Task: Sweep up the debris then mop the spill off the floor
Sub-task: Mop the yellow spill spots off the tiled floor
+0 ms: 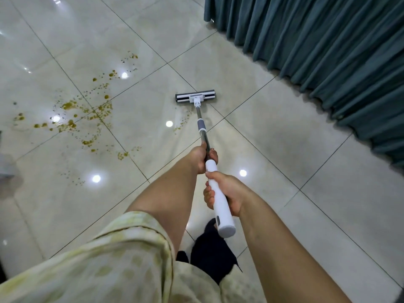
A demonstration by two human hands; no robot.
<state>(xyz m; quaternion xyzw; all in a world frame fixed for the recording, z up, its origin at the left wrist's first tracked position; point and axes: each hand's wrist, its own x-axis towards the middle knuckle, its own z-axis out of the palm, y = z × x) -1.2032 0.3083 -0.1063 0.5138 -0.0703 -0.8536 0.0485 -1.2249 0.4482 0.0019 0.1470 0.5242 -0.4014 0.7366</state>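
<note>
Closest to the lens was my checked sleeve at 7 o'clock, with a dark sock poking out at 6. Both hands were on the flat mop. My right hand was wrapped fully round the white grip, fingers curled tight and thumb on top. My left hand sat further along, closed round the metal pole just past where the grip ends.

The mop head lay flat on the tiled floor out at 12 o'clock, not far from the teal curtain running from 1 to 3. Thing is, the yellow-brown spill was mostly off at 10 o'clock, well apart from the head. Only a thin trail of drops sat just beside the pole. Some darker specks were mixed in up at 11, and I couldn't tell if those were grit or just more splatter.

My take on doing this bit right:
- Swing the head over to the far edge of the mess and pull it back toward me, so the liquid gets gathered instead of smeared outward.
- Keep the head flat, push down with the left hand and steer with the right.
- Overlap the passes along the grout lines, because that's where the stuff looked like it would settle.
- Watch your feet. Those glossy tiles looked slippery, and I was in socks.
</note>
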